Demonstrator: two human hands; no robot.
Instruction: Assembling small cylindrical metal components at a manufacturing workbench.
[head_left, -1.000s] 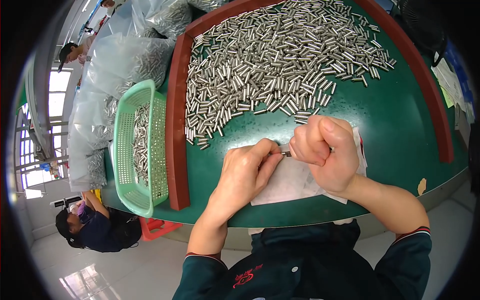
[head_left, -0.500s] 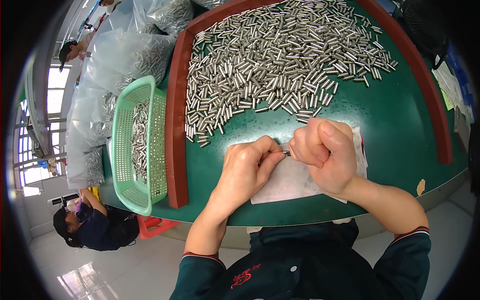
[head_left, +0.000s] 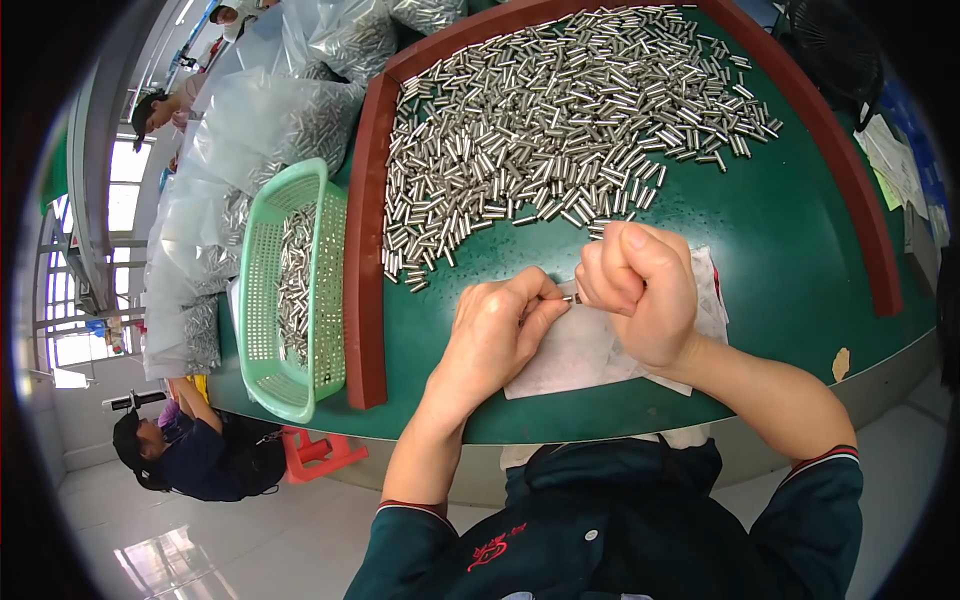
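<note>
Above a white cloth [head_left: 555, 362], my left hand [head_left: 492, 330] pinches a short metal pin [head_left: 568, 299] between thumb and fingertips. Only a bit of the pin shows in the small gap between my hands. Curled into a fist right beside it is my right hand [head_left: 648, 290], its fingers close to or at the pin's other end. What lies inside that fist is hidden. Beyond both hands, a wide heap of similar shiny metal pins [head_left: 550, 130] spreads over the green tabletop [head_left: 760, 240].
Red-brown rails [head_left: 367, 300] border the tabletop. Outside the left rail stands a light green basket [head_left: 258, 320] holding more pins, with clear bags [head_left: 235, 130] of metal parts behind. A black fan [head_left: 835, 50] and papers [head_left: 890, 165] are far right. A co-worker [head_left: 200, 455] sits left, near a red stool [head_left: 325, 455].
The whole view has shifted a little, so the basket and left rail appear farther right. My hands stay together in nearly the same pose, with slightly more of the pin showing between them.
</note>
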